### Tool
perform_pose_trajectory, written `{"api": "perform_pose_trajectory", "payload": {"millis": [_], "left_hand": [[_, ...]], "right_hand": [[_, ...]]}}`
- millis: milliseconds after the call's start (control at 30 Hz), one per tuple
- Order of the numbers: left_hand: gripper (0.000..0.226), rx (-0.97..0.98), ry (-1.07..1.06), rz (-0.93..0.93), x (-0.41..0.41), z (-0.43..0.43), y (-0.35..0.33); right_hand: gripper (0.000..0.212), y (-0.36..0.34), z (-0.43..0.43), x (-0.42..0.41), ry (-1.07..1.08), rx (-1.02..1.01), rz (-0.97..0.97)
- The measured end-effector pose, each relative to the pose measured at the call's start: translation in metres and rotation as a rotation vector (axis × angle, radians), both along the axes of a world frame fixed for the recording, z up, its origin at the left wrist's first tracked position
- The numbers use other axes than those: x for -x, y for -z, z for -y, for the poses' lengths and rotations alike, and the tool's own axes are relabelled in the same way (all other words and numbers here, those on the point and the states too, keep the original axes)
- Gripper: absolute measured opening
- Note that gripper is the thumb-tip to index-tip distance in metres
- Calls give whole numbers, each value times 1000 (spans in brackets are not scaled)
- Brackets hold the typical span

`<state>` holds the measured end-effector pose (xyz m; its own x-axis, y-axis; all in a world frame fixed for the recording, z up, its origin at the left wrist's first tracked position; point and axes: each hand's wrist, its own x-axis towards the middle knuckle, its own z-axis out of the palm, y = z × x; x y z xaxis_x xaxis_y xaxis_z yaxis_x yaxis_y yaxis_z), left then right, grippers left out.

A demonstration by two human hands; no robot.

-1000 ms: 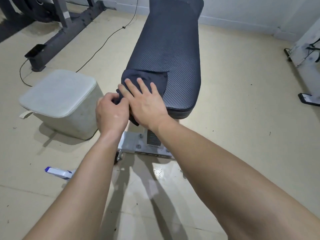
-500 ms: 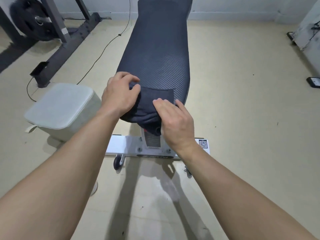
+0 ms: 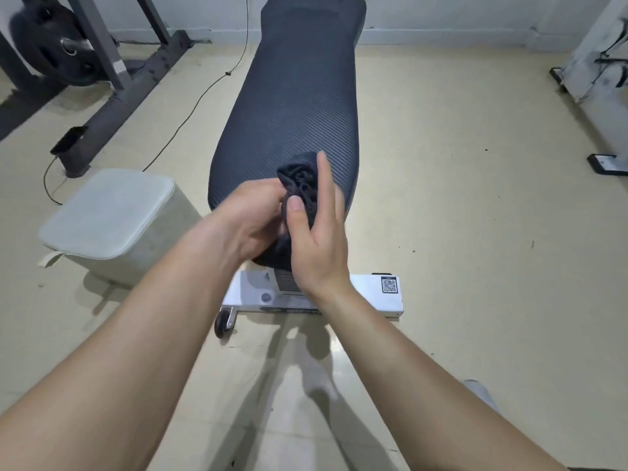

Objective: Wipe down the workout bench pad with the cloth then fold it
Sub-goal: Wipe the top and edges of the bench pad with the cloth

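The dark ribbed bench pad (image 3: pixel 292 96) runs away from me down the middle of the floor. A dark cloth (image 3: pixel 300 180) is bunched up and lifted above the pad's near end. My left hand (image 3: pixel 251 219) grips the cloth from the left, fingers curled into it. From the right, my right hand (image 3: pixel 316 232) pinches the cloth, thumb pressed on its front and fingers extended behind it. The lower part of the cloth is hidden between my hands.
The bench's white base bar (image 3: pixel 373 294) with a small wheel (image 3: pixel 222 324) lies just below my hands. A pale cushioned box (image 3: pixel 105 215) stands to the left. A grey rack with weight plates (image 3: pixel 64 45) and a thin cable (image 3: pixel 190 110) are at back left, white frame parts (image 3: pixel 598 56) at right.
The cloth lay flat on the pad's near end under both hands; now both hands have gathered it into a bundle and raised it off the pad.
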<state>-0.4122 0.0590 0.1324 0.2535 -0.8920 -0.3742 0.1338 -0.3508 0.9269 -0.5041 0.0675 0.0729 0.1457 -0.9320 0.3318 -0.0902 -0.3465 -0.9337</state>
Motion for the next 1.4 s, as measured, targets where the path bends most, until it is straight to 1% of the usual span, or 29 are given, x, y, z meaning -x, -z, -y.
{"api": "perform_pose_trajectory", "payload": {"millis": [33,67,133,167,200,233,267,300,367,433,500,567,600,667,767,867,1000,1133,1300,1400], "left_hand": [[40,9,22,27,-10,0,-5],[33,24,-17,108,-23,2,-9],[31,52,-237,449,-56,12,-5],[32,50,-371,585,-74,18,-3],[34,57,-491,648,-84,22,-6],[35,74,-578,673,-93,26,-7],[35,86,-621,717,-98,31,-8],[35,97,-610,785,-98,35,-9],[34,119,-505,913,-95,44,-9],[32,129,-319,968,-91,55,-5],[32,94,-66,1062,-89,65,6],[35,52,134,1171,-90,72,21],[36,41,192,1213,-90,73,28],[35,46,207,1223,-91,74,40],[34,79,163,1204,-94,75,49],[37,135,172,1159,-100,72,53],[39,169,202,1139,-108,73,57],[38,190,178,1091,-107,71,55],[35,184,159,915,-108,66,44],[35,165,153,929,-104,67,46]], "right_hand": [[61,4,7,-3,44,89,-103],[58,8,14,-10,75,197,-227],[58,24,24,-38,88,448,-544],[60,31,28,-55,69,548,-693],[64,36,31,-69,49,621,-811],[68,40,33,-83,31,666,-884],[69,41,37,-93,17,691,-931],[66,41,40,-98,4,728,-972],[65,44,42,-97,-35,822,-1063],[64,54,45,-82,-66,966,-1121],[54,66,51,-59,-80,1132,-1097],[46,73,64,-34,-96,1320,-1087],[43,74,72,-22,-102,1411,-1087],[40,72,84,0,-118,1533,-1080],[37,67,94,26,-125,1559,-1068],[38,65,100,59,-137,1564,-1072],[41,59,105,96,-120,1468,-1141],[44,48,99,71,-162,1369,-1117],[46,43,84,1,-179,1348,-1093],[54,55,83,2,-158,1348,-1126]]}}
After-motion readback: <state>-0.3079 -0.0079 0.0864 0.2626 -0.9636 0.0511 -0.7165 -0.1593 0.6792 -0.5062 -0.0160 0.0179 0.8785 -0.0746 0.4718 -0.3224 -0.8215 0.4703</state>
